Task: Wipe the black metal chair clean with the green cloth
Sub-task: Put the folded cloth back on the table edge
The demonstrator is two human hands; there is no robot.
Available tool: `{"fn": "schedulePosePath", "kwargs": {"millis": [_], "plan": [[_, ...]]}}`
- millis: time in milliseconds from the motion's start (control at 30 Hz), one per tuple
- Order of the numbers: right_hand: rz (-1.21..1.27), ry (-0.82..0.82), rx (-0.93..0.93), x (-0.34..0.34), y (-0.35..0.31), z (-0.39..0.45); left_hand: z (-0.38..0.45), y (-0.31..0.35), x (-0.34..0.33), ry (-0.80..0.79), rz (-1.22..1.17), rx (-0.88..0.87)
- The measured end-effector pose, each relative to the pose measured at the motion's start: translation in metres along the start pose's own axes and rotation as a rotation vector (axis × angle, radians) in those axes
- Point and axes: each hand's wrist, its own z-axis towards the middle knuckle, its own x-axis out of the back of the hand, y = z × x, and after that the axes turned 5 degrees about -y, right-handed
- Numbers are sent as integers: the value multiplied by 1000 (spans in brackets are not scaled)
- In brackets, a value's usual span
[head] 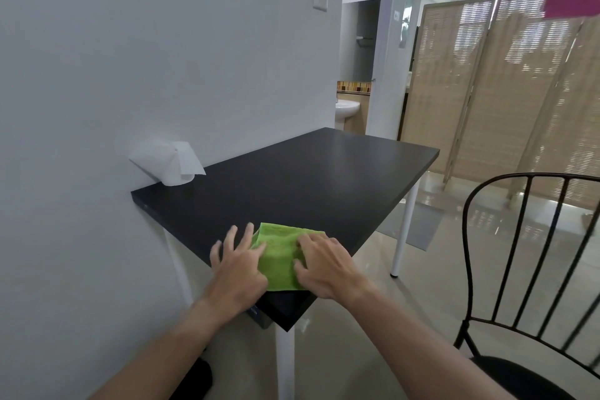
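1. We find the green cloth (281,255) lying folded flat on the black counter (308,178), at its near corner, with the cloth's near edge close to the counter's front edge.
2. Left hand (238,265): fingers spread, resting at the cloth's left edge, fingertips touching or overlapping the fabric. Grip is released; nothing is pinched.
3. Right hand (324,265): laid palm-down on the cloth's right side, fingers slightly curled over it. We read this as pressing, not clenching; whether any fold is caught under the fingers we cannot tell.
4. The black metal chair (532,269) stands on the floor off the counter's right side, well apart from the cloth. Its curved back with thin vertical bars and a dark seat show; the legs are mostly out of frame.
5. A white paper dispenser (168,162) sits at the counter's far left corner against the wall, well clear of the hands.
6. Handling judgement: the cloth looks soft, light and limp, likely terry or microfibre. It should bunch easily and will not slip much on the matte counter. We would take it from a free edge or gather the middle into the palm, keeping a pad of folds for wiping.
7. Stage judgement: the wiping has not begun; the cloth is not yet lifted.
8. The thin bars will likely call for wrapping the cloth round each.
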Motion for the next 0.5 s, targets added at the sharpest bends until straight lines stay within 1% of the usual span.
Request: {"fn": "schedulePosePath", "kwargs": {"millis": [67,100,167,233,300,367,433,500], "plan": [[-92,-95,-10,-14,-2,-4,0,6,-7,-22,43,-20],[-116,-123,-23,-20,-3,-5,1,6,-11,-57,42,-39],[-127,-161,-45,-28,-1,-4,6,2,-18,-146,89,-77],[-120,-174,-69,-29,0,1,14,-5,-17,-200,161,-123],[-72,-198,-124,-27,1,6,25,-9,-15,-248,149,-138],[-41,-210,-167,-27,-1,11,35,-11,-15,-248,148,-149],[-35,-205,-179,-28,-3,13,40,-15,-18,-261,208,-163],[-36,-194,-181,-29,-3,14,42,-20,-22,-242,287,-182]]}}
